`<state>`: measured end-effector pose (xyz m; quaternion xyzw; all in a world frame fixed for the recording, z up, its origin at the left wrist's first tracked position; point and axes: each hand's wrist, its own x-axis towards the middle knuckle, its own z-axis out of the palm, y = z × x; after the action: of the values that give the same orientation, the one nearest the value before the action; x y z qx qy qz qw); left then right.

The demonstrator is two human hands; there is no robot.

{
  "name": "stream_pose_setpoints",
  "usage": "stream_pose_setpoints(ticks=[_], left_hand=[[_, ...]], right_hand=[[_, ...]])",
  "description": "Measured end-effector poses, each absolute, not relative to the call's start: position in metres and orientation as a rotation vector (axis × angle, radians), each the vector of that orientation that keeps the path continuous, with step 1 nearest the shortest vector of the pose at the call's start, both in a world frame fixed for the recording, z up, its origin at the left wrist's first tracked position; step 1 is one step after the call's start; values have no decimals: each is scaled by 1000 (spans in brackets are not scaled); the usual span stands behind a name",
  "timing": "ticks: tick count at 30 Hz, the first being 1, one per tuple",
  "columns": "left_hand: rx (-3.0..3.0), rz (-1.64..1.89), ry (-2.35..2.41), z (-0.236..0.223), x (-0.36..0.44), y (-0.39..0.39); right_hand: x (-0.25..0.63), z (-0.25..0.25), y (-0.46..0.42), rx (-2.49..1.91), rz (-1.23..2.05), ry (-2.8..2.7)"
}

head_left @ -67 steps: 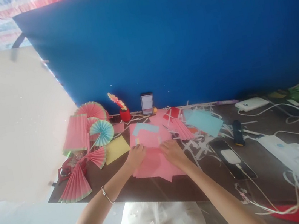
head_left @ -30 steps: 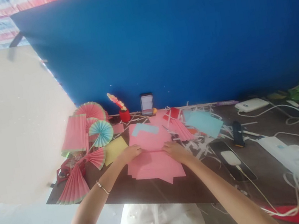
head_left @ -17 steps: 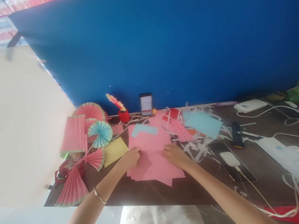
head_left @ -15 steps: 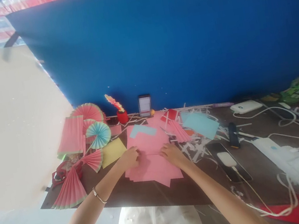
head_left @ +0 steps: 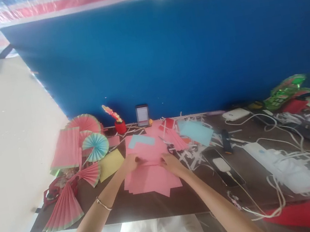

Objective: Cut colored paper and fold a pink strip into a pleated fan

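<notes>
A stack of pink paper sheets [head_left: 146, 180] lies in front of me on the dark table, its lower corners fanned out. Across its middle runs a folded or raised paper edge. My left hand [head_left: 131, 162] has its fingers closed on the left end of that edge. At the right end, my right hand [head_left: 171, 163] pinches the same pink paper with curled fingers. Above both hands, a light blue paper piece [head_left: 141, 140] rests on the pink sheets. Beside my left hand lies a yellow sheet [head_left: 111, 165].
Pleated pink fans [head_left: 65, 208] and a blue rosette [head_left: 96, 146] crowd the left. A red pot [head_left: 120, 127] and an upright phone [head_left: 142, 116] stand behind. To the right are white paper strips [head_left: 193, 157], a phone [head_left: 232, 172] and a cabled power strip [head_left: 265, 159].
The view has shifted, so the table things appear further left. Both hands remain at the pink paper's middle edge, with the fingers now more curled in on it.
</notes>
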<state>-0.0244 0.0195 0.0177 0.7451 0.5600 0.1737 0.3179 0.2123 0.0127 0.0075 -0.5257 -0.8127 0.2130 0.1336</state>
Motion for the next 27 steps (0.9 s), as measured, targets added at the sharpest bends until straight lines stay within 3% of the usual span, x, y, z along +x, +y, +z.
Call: stream_pose_setpoints(ticks=[6, 16, 27], left_hand=[[2025, 411, 1134, 18, -19, 26], [2030, 212, 1376, 12, -9, 29], [1984, 263, 1253, 15, -14, 27]], right_hand=[[227, 7, 9, -1533, 635, -2306], [234, 9, 0, -1511, 689, -2325], [224, 14, -3, -1485, 711, -2412]])
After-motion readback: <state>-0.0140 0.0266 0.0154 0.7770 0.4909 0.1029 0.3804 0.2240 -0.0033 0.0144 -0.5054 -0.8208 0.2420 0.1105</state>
